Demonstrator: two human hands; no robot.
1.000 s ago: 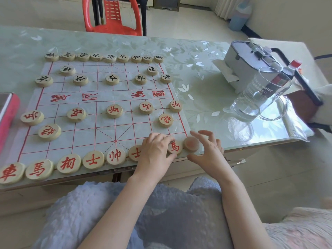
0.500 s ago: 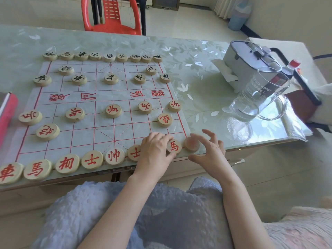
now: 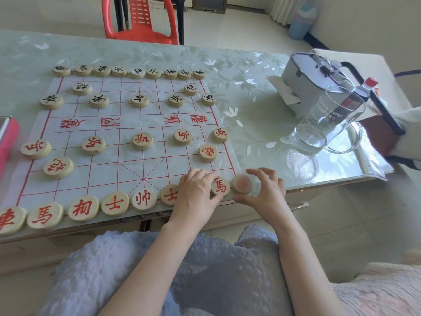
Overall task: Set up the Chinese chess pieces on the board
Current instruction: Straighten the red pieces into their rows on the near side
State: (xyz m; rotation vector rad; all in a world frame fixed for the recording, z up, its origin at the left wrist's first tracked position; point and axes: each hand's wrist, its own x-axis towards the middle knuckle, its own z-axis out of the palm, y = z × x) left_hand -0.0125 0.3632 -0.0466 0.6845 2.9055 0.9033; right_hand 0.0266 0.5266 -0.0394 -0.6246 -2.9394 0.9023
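I have both hands down at the near right corner of the board (image 3: 127, 160), finishing the red back row. My left hand (image 3: 196, 190) lies palm-down on that row with its fingers bent. It covers the slot between the adviser (image 3: 169, 195) on its left and the horse (image 3: 220, 187) on its right, and its thumb lies against the horse's near edge. A piece probably sits under those fingers, but it is hidden, so I cannot tell whether the hand holds anything. I judge the hand is there to steady the row while its neighbour is seated.

My right hand (image 3: 265, 190) is spread and loosely arched around the corner piece (image 3: 242, 184), which lies just beside the horse, between my two hands. The forefinger hovers past the piece's far side and the thumb (image 3: 238, 198) lies at its near side. The hand looks unclenched, bracketing the piece rather than pinching it, and I cannot see whether the thumb touches. The piece's face is too blurred to read. By its slot it should be the chariot.

To the left of my left hand the row runs on, piece after piece. Beyond both hands the soldiers, cannons and the black side stand in place. I judge the setup nearly done, with only this corner left to square up. The table's edge (image 3: 296, 192) is close under my right hand, so a careless nudge could tip the piece off. A glass (image 3: 328, 119) stands well beyond that hand.
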